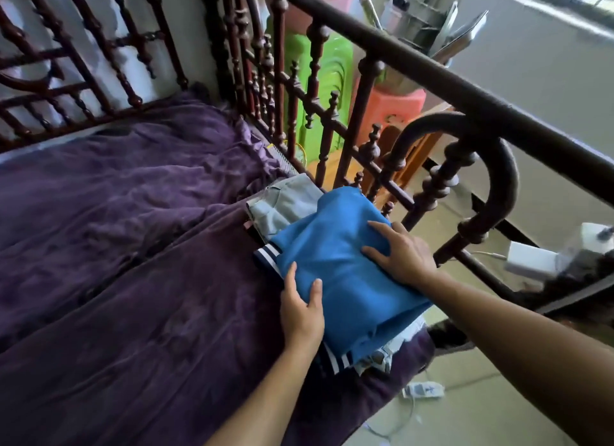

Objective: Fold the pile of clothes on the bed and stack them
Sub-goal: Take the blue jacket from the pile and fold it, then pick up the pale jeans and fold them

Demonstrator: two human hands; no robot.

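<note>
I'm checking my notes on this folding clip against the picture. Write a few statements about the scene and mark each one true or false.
1. The left hand and the right hand both rest on the blue garment. True.
2. The bed sheet is green. False: it is purple.
3. A grey garment lies beyond the blue one, close to the wooden bed frame. True.
4. Nothing lies under the blue garment. False: navy fabric with white stripes shows beneath its edge.
</note>
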